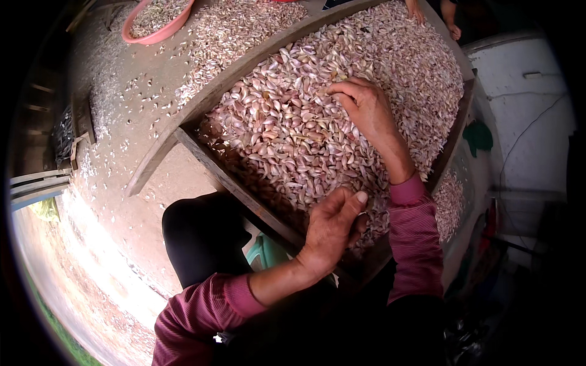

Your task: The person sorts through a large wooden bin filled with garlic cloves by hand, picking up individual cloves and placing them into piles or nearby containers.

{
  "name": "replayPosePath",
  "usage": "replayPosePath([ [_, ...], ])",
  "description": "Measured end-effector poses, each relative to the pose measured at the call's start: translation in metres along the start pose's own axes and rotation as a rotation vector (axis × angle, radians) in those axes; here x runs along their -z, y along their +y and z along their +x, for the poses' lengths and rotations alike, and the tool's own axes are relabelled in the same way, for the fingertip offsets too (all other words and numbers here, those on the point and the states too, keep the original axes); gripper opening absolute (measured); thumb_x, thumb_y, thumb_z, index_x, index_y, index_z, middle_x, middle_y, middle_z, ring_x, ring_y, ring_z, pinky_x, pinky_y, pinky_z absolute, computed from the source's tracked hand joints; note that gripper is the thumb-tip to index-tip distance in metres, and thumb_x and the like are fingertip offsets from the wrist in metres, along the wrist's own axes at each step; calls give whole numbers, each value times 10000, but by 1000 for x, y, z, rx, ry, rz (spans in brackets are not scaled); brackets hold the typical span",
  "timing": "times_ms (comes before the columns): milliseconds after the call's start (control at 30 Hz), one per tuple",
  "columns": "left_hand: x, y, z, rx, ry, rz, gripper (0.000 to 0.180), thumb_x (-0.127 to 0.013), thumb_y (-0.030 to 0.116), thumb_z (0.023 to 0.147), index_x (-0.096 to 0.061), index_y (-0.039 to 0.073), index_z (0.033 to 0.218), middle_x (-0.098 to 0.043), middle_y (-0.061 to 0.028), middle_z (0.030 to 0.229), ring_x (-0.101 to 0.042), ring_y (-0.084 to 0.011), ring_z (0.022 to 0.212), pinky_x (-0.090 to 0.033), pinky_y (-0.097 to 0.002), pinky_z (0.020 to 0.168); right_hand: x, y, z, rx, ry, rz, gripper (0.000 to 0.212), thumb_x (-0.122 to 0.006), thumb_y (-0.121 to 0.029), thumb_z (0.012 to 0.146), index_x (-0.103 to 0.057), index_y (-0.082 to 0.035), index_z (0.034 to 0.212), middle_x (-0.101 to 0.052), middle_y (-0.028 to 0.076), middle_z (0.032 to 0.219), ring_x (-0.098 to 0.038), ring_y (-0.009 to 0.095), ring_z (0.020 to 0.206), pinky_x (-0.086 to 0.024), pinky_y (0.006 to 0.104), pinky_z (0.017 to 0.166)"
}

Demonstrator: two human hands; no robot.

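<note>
A wooden tray (213, 178) holds a deep spread of garlic cloves (293, 116) with pinkish-white skins. Over the near edge of the heap, my left hand (332, 229) is closed with its thumb laid over curled fingers. Whatever lies inside that hand is hidden. Farther in, my right hand (370, 113) reaches across the middle of the cloves, its thumb and fingers drawn together in a pinch just above them. I cannot make out what is between those fingertips.
Another person's hand (415, 11) touches the cloves at the tray's far end, their other hand (453, 30) beside it. A pink basin (160, 35) of cloves stands far left, near more cloves (229, 33) on the floor. Green plastic (265, 251) shows below the tray.
</note>
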State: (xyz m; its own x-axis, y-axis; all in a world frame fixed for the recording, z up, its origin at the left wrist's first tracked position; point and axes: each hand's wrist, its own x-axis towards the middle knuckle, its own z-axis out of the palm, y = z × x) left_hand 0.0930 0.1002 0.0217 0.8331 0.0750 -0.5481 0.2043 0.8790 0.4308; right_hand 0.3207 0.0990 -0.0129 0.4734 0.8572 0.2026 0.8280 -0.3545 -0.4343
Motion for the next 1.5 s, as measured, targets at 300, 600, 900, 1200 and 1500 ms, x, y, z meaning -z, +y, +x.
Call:
replayPosePath([
  [300, -8, -10, 4, 20, 42, 47, 86, -571, 180, 980, -587, 102, 1015, -581, 39, 759, -520, -38, 618, -354, -159, 475, -13, 24, -16, -65, 26, -194, 231, -712, -112, 817, -694, -91, 1046, -653, 90, 904, -635, 263, 844, -499, 386, 767],
  [600, -4, -15, 5, 56, 0, 115, 120, -557, 165, 981, -588, 77, 1057, -574, 8, 731, -501, -60, 580, -361, -185, 486, -33, -12, -16, -46, -28, 135, 186, -720, -71, 811, -666, -66, 989, -643, 64, 945, -655, 226, 817, -525, 350, 715],
  [900, -9, -19, 3, 19, 6, 168, 129, -549, 149, 983, -567, 50, 1064, -551, 2, 729, -476, -63, 557, -343, -185, 465, -18, 44, -21, -223, 310, 177, 137, -726, -74, 805, -706, -38, 936, -703, 85, 837, -675, 217, 718, -511, 321, 639],
  [1200, -5, -19, 1, -11, -13, 173, 114, -539, 129, 990, -568, 37, 1051, -525, 11, 724, -434, -57, 537, -312, -196, 461, -19, 4, -2, -115, 224, 101, 198, -673, -40, 836, -695, -71, 1030, -655, 84, 979, -638, 274, 910, -518, 380, 780],
  [1500, -8, -16, 2, -45, -6, 192, 116, -525, 124, 994, -574, 34, 1049, -527, 14, 716, -440, -51, 538, -317, -193, 460, -70, -15, 55, 201, 70, -79, 156, -690, -61, 833, -711, -85, 986, -662, 44, 907, -617, 221, 884, -511, 373, 809],
])
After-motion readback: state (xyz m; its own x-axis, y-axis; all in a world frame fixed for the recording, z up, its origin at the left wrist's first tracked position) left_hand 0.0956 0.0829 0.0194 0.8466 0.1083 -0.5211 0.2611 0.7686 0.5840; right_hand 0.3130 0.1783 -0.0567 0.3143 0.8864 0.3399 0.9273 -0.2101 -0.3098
